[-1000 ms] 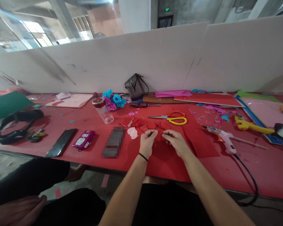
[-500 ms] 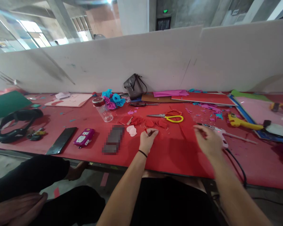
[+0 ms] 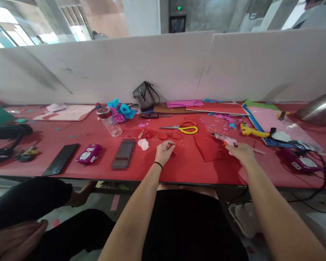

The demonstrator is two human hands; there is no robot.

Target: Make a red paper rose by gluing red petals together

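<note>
My left hand [image 3: 163,152] is closed in a pinch just above the red tabletop [image 3: 141,168], with a small piece of red paper [image 3: 169,146] between its fingertips. On the right, my right hand [image 3: 242,151] is closed on a pink glue gun [image 3: 224,139]. The gun's nozzle points left and a glue stick [image 3: 258,151] sticks out behind it. Between the hands lies a sheet of red paper [image 3: 208,148]. Scissors with yellow handles [image 3: 188,129] rest farther back, beside cut red paper pieces [image 3: 163,135]. Pale pink paper petals [image 3: 143,144] lie left of my left hand.
A clear jar [image 3: 111,125], paper flowers [image 3: 122,110] and a dark bag [image 3: 146,96] stand along the back. A yellow glue gun [image 3: 254,131] and a purple box with cables [image 3: 300,159] lie at right. Another person's hands [image 3: 19,237] show at lower left.
My right hand has reached the pink glue gun and closed on it. My left hand keeps its pinch on the red paper. The view has turned to the right.
</note>
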